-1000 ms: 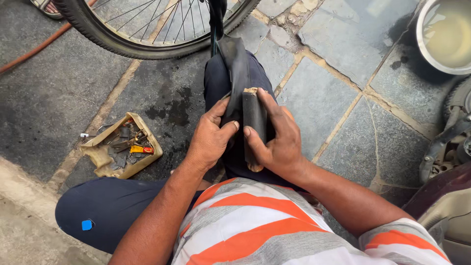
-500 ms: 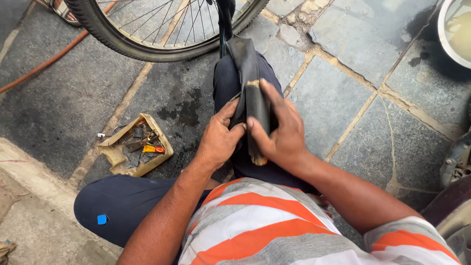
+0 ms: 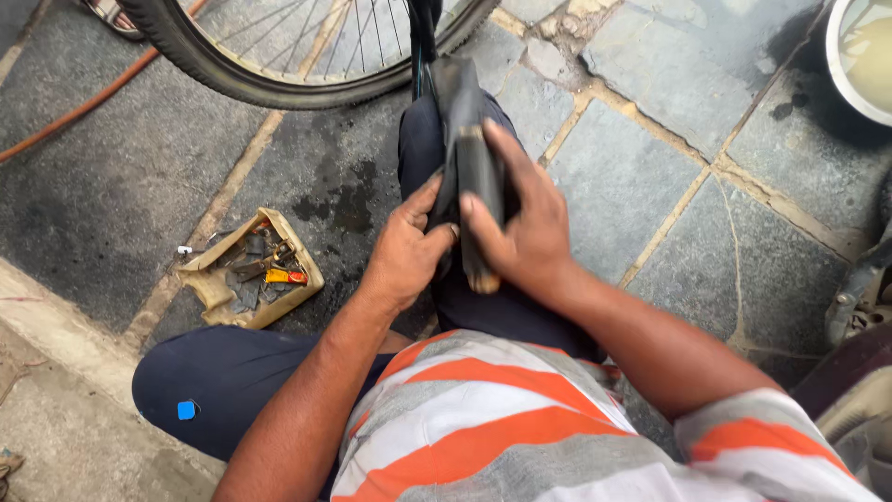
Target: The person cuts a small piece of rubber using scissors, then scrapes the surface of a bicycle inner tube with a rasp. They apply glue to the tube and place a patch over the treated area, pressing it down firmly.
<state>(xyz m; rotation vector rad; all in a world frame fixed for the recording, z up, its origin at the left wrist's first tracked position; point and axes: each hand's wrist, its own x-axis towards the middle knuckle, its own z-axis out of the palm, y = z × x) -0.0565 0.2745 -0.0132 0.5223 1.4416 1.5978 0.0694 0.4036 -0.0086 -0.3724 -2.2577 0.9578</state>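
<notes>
Now two hands, left hand (image 3: 404,251), right hand (image 3: 520,223), grip one inner tube (image 3: 460,102).

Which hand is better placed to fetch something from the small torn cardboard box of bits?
Left hand: the cardboard box lies on its side, while the right hand presses the black rubber tube.

Black inner tube (image 3: 462,102), orange-and-grey striped shirt (image 3: 520,418), navy trousers (image 3: 232,372), grey flagstones (image 3: 650,186).

A black rubber tube (image 3: 462,102) lies draped along the person's knee, limp and flat. A small dark block (image 3: 480,191) stands on end on top of it, pressed against the rubber.
</notes>
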